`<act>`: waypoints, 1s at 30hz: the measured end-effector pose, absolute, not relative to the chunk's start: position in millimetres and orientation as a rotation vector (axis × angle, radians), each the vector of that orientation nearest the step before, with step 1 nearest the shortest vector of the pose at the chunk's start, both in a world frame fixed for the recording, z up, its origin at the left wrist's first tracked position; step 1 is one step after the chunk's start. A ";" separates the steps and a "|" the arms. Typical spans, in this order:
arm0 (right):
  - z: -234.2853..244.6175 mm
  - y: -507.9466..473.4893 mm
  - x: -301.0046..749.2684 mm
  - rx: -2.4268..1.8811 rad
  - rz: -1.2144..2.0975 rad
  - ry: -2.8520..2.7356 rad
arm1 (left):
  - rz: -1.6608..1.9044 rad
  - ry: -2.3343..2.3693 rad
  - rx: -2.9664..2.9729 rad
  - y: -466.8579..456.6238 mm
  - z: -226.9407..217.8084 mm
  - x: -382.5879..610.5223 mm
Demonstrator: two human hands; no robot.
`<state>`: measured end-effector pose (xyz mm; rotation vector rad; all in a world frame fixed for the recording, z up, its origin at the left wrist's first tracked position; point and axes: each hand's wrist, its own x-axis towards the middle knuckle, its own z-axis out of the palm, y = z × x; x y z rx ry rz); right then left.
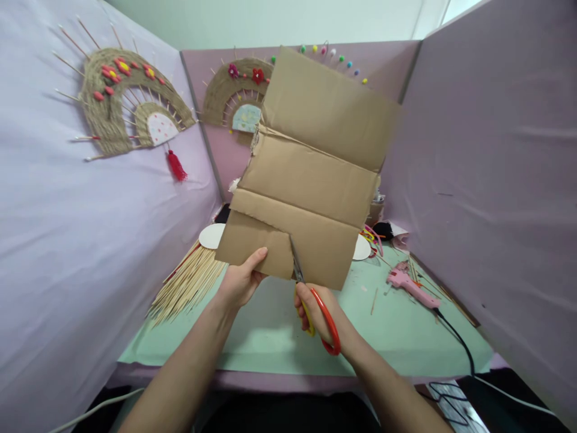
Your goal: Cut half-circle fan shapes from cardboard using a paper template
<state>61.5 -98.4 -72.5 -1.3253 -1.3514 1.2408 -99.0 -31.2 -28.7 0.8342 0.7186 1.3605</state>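
Observation:
A large creased sheet of brown cardboard (311, 174) is held up over the table. My left hand (243, 278) grips its lower left edge, thumb on the front and fingers behind. In my right hand (321, 307) is a pair of scissors (297, 267) with one red and one yellow handle loop. The blades point upward and sit at a cut that runs up from the cardboard's bottom edge. Left of the cut, a lower flap of the sheet lies under my left thumb; a slit also runs along its top.
Thin wooden sticks (192, 282) lie in a heap at left, beside a white disc (211, 236). At right rests a pink glue gun (412, 285) with a black cord. Decorated twine fans (101, 114) hang on the walls. Cardboard hides part of the back.

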 end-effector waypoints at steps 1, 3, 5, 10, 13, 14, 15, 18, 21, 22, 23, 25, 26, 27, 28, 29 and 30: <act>-73.6 -98.0 61.3 -1.321 1.234 -1.357 | 1.353 0.712 0.836 -30.6 -29.6 -99.7; -75.4 -97.6 61.4 -1.307 1.235 -1.363 | 1.341 0.697 0.840 -29.6 -30.4 -100.9; -76.5 -98.1 61.6 -1.294 1.259 -1.356 | 1.330 0.688 0.844 -28.9 -30.3 -101.9; -79.9 -100.9 58.9 -1.273 1.298 -1.291 | 1.297 0.676 0.820 -27.7 -29.5 -105.1; -84.5 -101.3 55.5 -1.275 1.253 -1.295 | 1.272 0.669 0.804 -27.5 -29.8 -106.7; -86.0 -101.4 54.3 -1.277 1.232 -1.300 | 1.262 0.669 0.800 -27.5 -29.9 -107.0; -87.1 -101.6 53.2 -1.278 1.214 -1.303 | 1.254 0.669 0.797 -27.6 -29.9 -107.2; -87.8 -103.1 51.0 -1.291 1.191 -1.287 | 1.252 0.664 0.784 -28.0 -29.8 -106.7; -85.5 -104.5 51.4 -1.309 1.217 -1.281 | 1.258 0.663 0.761 -28.5 -30.0 -104.8; -84.7 -104.7 51.9 -1.317 1.227 -1.278 | 1.258 0.663 0.750 -28.8 -30.3 -103.9; -84.3 -104.6 52.6 -1.325 1.232 -1.280 | 1.257 0.662 0.739 -29.2 -30.6 -102.9; -84.5 -104.0 53.9 -1.342 1.208 -1.290 | 1.251 0.661 0.713 -30.6 -31.4 -100.6; -85.2 -103.5 54.3 -1.347 1.183 -1.299 | 1.245 0.663 0.697 -31.5 -31.7 -99.3; -86.2 -103.1 54.5 -1.350 1.158 -1.308 | 1.241 0.668 0.677 -32.4 -31.9 -97.8; -87.4 -102.7 54.6 -1.350 1.138 -1.313 | 1.241 0.674 0.655 -33.4 -32.0 -96.4; -88.8 -102.5 54.6 -1.349 1.126 -1.309 | 1.244 0.678 0.636 -34.3 -32.1 -95.1; -90.2 -102.3 54.8 -1.349 1.127 -1.297 | 1.249 0.683 0.622 -35.0 -32.0 -94.0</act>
